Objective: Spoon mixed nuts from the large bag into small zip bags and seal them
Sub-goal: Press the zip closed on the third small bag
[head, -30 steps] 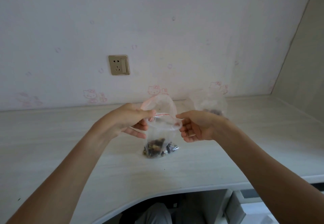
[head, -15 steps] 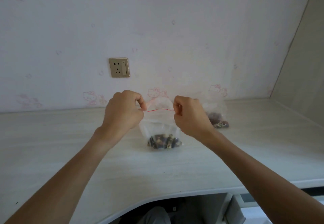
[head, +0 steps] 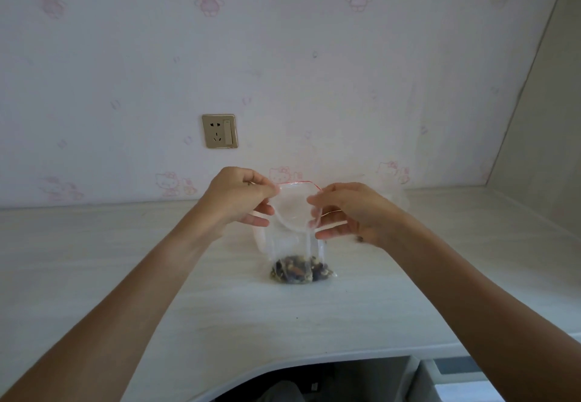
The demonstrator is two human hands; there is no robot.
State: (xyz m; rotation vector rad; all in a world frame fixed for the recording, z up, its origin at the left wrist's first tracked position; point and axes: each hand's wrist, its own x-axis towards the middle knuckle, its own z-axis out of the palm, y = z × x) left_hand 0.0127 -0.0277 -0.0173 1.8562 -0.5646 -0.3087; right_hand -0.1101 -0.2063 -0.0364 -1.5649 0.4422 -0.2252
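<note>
— From the head camera, what is being held?

— A small zip bag (head: 294,228) of thin, clear, crinkled plastic with a red line along its mouth. It stands upright on the desk (head: 125,260), its bottom touching the pale, faintly wood-grained top.

— And the grip?

— The left hand (head: 239,200) pinches the bag's top left corner between thumb and curled fingers. The right hand (head: 349,209) pinches the top right corner the same way, fingers curled round the plastic. The mouth between them bows open in a loose arc.

— What's inside?

— Mixed nuts (head: 300,271), a lumpy dark and tan heap filling only the bottom.

— Anything around it?

— A smooth wall papered with faded pink cartoon cats, and a square, brassy outlet plate (head: 219,131) on it, left of the hands. The desk's front edge curves inward.
</note>
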